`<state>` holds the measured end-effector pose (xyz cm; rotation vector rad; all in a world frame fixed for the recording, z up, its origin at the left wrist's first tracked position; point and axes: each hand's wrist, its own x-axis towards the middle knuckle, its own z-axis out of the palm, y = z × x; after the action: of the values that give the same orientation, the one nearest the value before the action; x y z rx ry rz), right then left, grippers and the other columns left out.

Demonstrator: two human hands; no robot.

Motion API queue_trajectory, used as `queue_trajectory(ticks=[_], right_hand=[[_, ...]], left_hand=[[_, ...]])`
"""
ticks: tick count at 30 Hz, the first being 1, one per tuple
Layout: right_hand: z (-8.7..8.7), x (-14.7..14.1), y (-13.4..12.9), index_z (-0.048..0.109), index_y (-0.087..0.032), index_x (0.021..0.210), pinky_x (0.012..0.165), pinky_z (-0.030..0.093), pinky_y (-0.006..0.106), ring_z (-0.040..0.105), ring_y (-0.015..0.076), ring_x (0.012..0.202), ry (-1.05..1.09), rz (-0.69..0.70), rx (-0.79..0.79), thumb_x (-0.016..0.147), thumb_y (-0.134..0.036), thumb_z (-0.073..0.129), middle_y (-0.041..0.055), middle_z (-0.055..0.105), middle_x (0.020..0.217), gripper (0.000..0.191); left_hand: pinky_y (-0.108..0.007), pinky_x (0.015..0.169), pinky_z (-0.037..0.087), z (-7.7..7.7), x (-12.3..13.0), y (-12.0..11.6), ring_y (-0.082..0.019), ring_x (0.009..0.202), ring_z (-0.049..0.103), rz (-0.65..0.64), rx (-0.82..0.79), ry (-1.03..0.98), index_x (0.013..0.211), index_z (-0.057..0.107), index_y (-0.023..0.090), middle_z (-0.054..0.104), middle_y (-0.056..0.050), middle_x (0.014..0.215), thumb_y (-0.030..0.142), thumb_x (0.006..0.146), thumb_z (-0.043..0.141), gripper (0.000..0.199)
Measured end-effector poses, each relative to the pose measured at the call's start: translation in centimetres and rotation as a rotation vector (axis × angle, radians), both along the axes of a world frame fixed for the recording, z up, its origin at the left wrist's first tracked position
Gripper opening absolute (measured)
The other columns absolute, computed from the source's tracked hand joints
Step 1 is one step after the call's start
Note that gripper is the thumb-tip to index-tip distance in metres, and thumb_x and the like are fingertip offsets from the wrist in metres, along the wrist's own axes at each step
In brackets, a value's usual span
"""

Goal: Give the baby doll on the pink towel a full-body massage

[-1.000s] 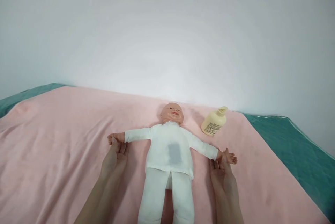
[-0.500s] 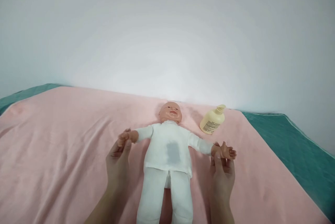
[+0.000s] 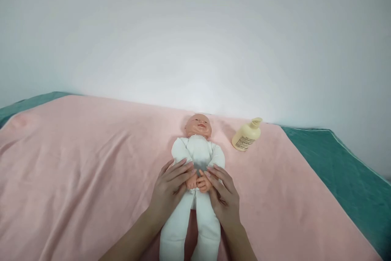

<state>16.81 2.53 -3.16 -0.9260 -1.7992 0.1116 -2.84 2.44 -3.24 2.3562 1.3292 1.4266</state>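
A baby doll (image 3: 198, 147) with a bare head and a white cloth body lies on its back, its head toward the wall. Its arms are folded inward, and its two small hands meet over the lower belly. My left hand (image 3: 171, 185) holds the doll's arm at the left, fingers laid over the wrist. On the other side my right hand (image 3: 224, 191) has its fingers over the doll's other wrist. Between my hands a grey patch on the doll's front is partly covered.
A pale yellow pump bottle (image 3: 247, 135) stands to the right of the doll's head. The pink blanket (image 3: 284, 183) lies over a green quilted cover (image 3: 342, 167). A plain pale wall (image 3: 195, 41) rises behind.
Both my hands have moved inward, bringing the doll's arms from spread out at its sides to folded over its belly. The view has shifted slightly.
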Motion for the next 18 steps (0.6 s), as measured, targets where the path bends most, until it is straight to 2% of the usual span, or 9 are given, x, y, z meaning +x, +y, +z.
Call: queue_trajectory(ticks=[4,7,9,12,14,18], right_hand=[[0.0,0.0,-0.2,0.064,-0.032,0.119,0.097,0.05,0.049,0.057,0.0235,0.116,0.015,0.01,-0.044,0.087,-0.012,0.055,0.0041,0.066,0.116,0.038],[0.1,0.0,-0.5,0.065,-0.028,0.116,0.1,0.047,0.048,0.056,0.0233,0.117,0.148,-0.039,-0.139,0.087,-0.017,0.057,0.0057,0.064,0.118,0.032],[0.4,0.1,-0.6,0.064,-0.024,0.118,0.102,0.044,0.048,0.056,0.0234,0.117,0.315,-0.1,-0.198,0.086,-0.021,0.06,0.0075,0.062,0.121,0.032],[1.1,0.7,-0.4,0.058,-0.02,0.122,0.104,0.041,0.048,0.055,0.0242,0.119,0.634,-0.171,-0.238,0.082,-0.024,0.065,0.0104,0.059,0.127,0.04],[1.3,1.5,0.0,0.056,-0.018,0.124,0.107,0.038,0.047,0.051,0.0244,0.123,0.821,-0.189,-0.247,0.081,-0.025,0.068,0.0114,0.056,0.132,0.045],[0.4,4.0,0.9,0.048,-0.018,0.133,0.111,0.031,0.043,0.044,0.0219,0.13,1.097,-0.177,-0.373,0.079,-0.03,0.069,0.0108,0.047,0.14,0.059]], left_hand=[[-0.044,0.108,0.035,0.3,0.0,-0.2,-0.019,0.121,0.055,-0.005,-0.039,-0.014,0.118,0.064,0.028,0.065,-0.002,0.122,0.013,0.089,0.052,0.035],[-0.045,0.11,0.033,0.4,-0.2,-0.4,-0.02,0.121,0.055,-0.023,-0.109,-0.139,0.114,0.066,0.028,0.065,-0.002,0.122,0.015,0.086,0.056,0.032],[-0.045,0.111,0.033,0.8,-0.4,-0.6,-0.022,0.119,0.057,0.01,-0.18,-0.349,0.111,0.068,0.026,0.066,-0.002,0.12,0.019,0.083,0.062,0.029],[-0.042,0.107,0.039,1.8,-1.0,-0.6,-0.023,0.117,0.058,0.139,-0.308,-0.809,0.111,0.068,0.022,0.066,-0.005,0.12,0.024,0.079,0.07,0.032],[-0.04,0.107,0.04,2.4,-1.6,-0.3,-0.023,0.12,0.056,0.216,-0.333,-1.07,0.11,0.068,0.02,0.064,-0.006,0.123,0.027,0.078,0.071,0.033],[-0.035,0.11,0.037,2.2,-3.7,1.0,-0.018,0.123,0.053,0.189,-0.332,-1.497,0.107,0.067,0.02,0.061,-0.004,0.125,0.027,0.084,0.067,0.024]])
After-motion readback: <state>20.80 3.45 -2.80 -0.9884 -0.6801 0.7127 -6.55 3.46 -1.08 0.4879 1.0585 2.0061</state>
